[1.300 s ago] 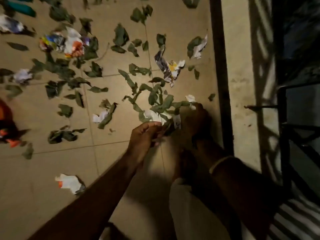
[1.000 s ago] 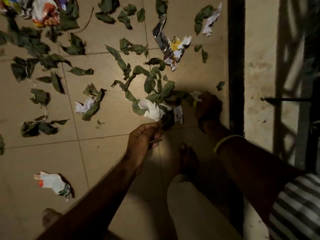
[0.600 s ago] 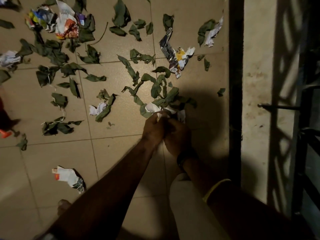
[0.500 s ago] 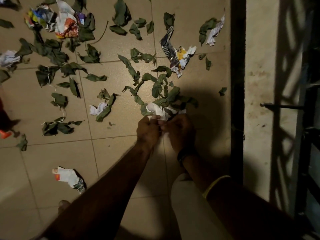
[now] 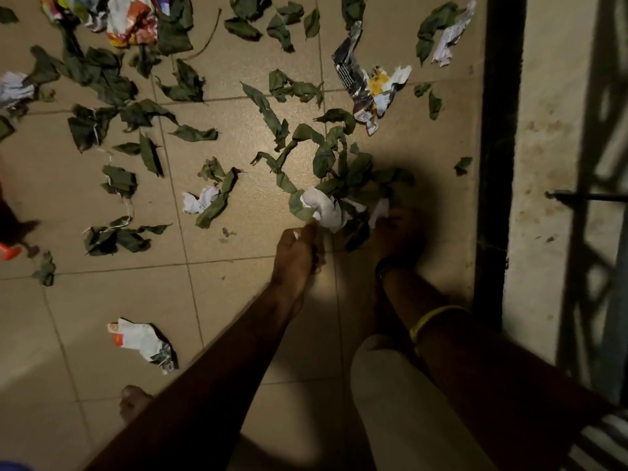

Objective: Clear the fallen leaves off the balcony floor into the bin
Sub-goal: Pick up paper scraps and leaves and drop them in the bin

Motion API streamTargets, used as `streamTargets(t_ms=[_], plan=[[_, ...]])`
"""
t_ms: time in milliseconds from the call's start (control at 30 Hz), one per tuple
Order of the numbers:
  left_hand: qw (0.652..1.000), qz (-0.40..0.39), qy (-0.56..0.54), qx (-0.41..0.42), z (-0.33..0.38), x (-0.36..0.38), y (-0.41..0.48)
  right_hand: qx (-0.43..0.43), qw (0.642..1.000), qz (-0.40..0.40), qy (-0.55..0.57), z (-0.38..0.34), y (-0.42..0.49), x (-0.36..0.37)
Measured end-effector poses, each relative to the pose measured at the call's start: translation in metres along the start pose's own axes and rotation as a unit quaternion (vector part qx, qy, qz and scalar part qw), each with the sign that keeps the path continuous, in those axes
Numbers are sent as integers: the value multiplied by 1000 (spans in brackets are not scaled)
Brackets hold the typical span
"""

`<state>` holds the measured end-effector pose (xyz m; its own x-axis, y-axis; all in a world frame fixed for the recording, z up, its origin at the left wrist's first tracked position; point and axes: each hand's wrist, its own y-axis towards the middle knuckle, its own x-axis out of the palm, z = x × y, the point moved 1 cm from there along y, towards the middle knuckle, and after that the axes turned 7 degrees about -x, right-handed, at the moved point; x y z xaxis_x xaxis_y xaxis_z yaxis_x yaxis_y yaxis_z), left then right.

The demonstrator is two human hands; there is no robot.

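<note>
Tiled balcony floor [image 5: 238, 300] under scattered leaves [image 5: 190, 134]

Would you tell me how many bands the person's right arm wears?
2: a dark band at the wrist, a yellow bangle further up the forearm; shadow may hide others.
</note>
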<state>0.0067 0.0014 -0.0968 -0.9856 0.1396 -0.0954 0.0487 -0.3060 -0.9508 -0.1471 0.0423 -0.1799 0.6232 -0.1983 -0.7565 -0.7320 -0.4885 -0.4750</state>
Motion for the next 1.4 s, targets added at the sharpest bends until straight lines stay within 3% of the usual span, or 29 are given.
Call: streamTargets(t_ms=[133, 233, 367, 500, 600, 833, 933, 1067, 1233, 1400], plan=[[999, -45, 6, 7, 20, 6, -10, -169, 971, -154, 64, -41, -61, -13], [996, 17, 83, 10, 22, -4, 2, -217, 943, -222, 117, -60, -83, -11], [994, 97, 44, 15, 17, -33, 12, -165, 974, -149, 50, -55, -57, -2], [998, 39, -56, -9, 8, -46, 15, -201, 955, -179, -124, -40, -23, 31], [996, 8, -88, -12, -9, -49, 22, -243, 938, -140, -206, -38, -8, 46], [990, -15, -132, -44, -25, -49, 13, -292, 945, -57, -135, -46, -41, 24], [986, -54, -156, -36, -16, -54, -8, -321, 941, -85, -62, -62, -90, 9], [975, -86, -204, -32, -6, -65, -42, -281, 952, -108, 47, -95, -156, -12], [982, -24, -182, 42, -17, -118, -69, -295, 936, -177, 69, -118, -223, -16], [971, 58, -193, 126, -52, -170, -89, -409, 892, -183, 54, -129, -278, -5]])
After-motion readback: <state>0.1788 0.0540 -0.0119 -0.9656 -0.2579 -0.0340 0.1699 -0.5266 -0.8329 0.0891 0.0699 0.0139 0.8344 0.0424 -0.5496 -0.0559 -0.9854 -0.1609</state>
